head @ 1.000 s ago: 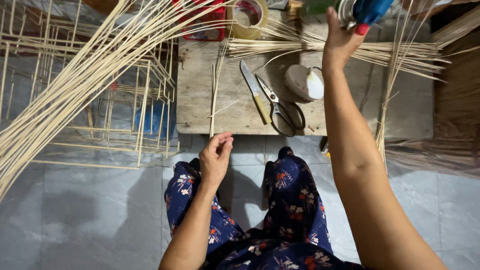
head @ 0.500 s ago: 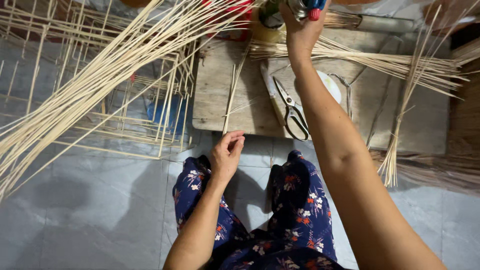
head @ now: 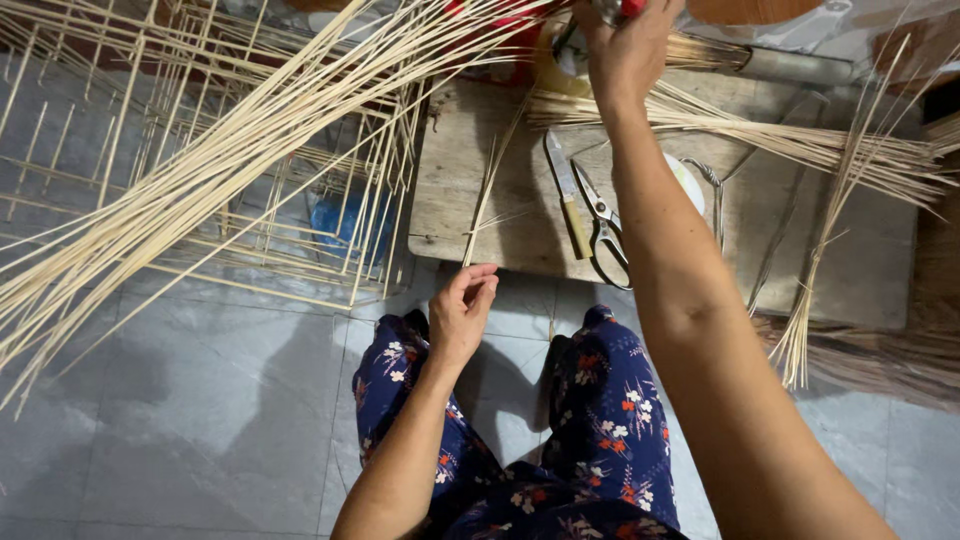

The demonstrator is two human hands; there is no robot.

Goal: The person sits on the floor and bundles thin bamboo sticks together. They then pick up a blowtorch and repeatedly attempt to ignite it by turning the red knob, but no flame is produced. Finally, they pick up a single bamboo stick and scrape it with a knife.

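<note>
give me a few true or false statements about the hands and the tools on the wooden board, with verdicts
1. The left hand pinches the near end of thin bamboo strips. True.
2. The right hand rests flat on the floor. False: it reaches up past the far edge of the wooden board, gripping something red and blue.
3. Scissors lie beside a knife on the board. True.
4. The scissors are in the left hand. False: they lie untouched on the board.
5. A long bundle of strips fans out left of the board. True.
</note>
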